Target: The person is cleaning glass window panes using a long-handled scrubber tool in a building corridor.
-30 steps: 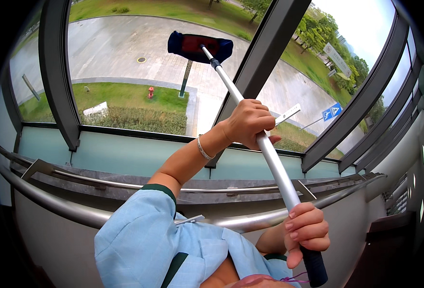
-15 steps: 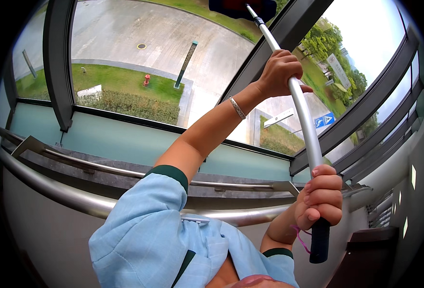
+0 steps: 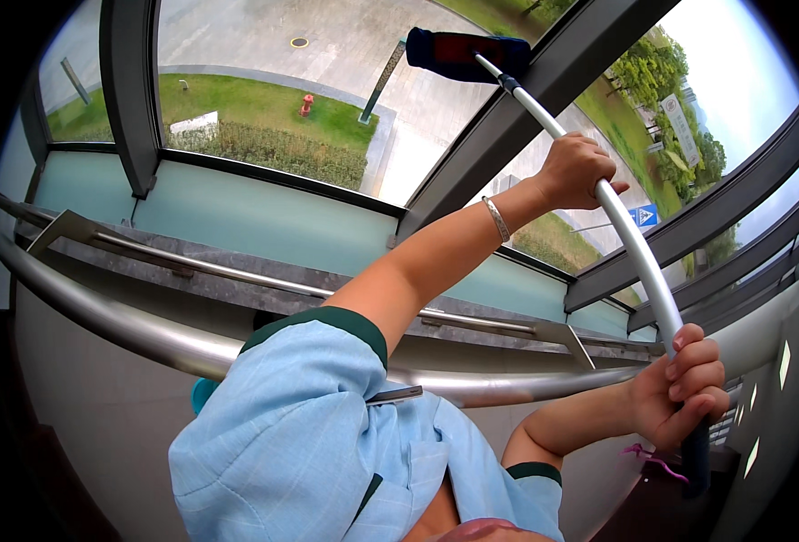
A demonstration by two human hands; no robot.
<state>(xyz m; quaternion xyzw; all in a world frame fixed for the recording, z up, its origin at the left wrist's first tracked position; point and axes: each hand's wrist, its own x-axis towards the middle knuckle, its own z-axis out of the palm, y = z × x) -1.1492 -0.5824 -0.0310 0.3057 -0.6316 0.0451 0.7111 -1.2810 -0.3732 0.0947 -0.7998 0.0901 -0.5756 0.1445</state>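
Note:
I hold a long silver pole (image 3: 636, 239) with both hands; it belongs to a flat mop. At its far end is the mop head (image 3: 427, 52), a dark blue pad with a red middle, in front of the window glass beside a dark frame post. My left hand (image 3: 576, 172), with a silver bracelet at the wrist, is closed round the upper part of the pole. Lower down, my right hand (image 3: 684, 388) is wrapped round the pole just above its dark grip (image 3: 696, 461). A thin purple cord (image 3: 657, 459) hangs beside that grip.
Thick dark window frames (image 3: 133, 90) divide the glass. Below them run a frosted panel (image 3: 264, 203) and a curved steel handrail (image 3: 128, 330) close to my body. Outside are a paved area, grass and a red hydrant (image 3: 306, 105). A turquoise object (image 3: 202, 395) shows partly behind my sleeve.
The mop head has come down, now fully in view beside the frame post. My right hand has swung out to the right with the pole's lower end. The view has also shifted.

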